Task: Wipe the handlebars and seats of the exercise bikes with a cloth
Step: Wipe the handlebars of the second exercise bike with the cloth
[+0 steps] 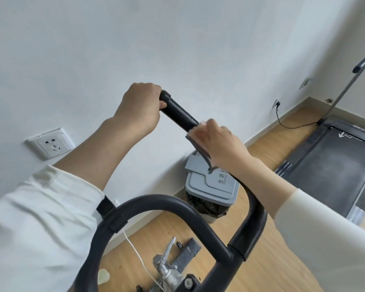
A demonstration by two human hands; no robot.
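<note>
A black exercise-bike handlebar (178,112) rises from the lower middle and ends in a padded grip near the centre. My left hand (138,108) grips the far end of that grip. My right hand (217,144) holds a grey cloth (198,147) wrapped round the bar just below the grip. The cloth's lower edge hangs down under my fingers. The curved lower tube of the handlebar (167,202) loops across the bottom of the view. No seat is in view.
A grey lidded waste bin (211,186) with a black liner stands against the white wall below the bar. A treadmill (333,165) lies at right on the wooden floor, its cable plugged into the wall. A wall socket (51,144) is at left. Metal parts (169,268) sit below.
</note>
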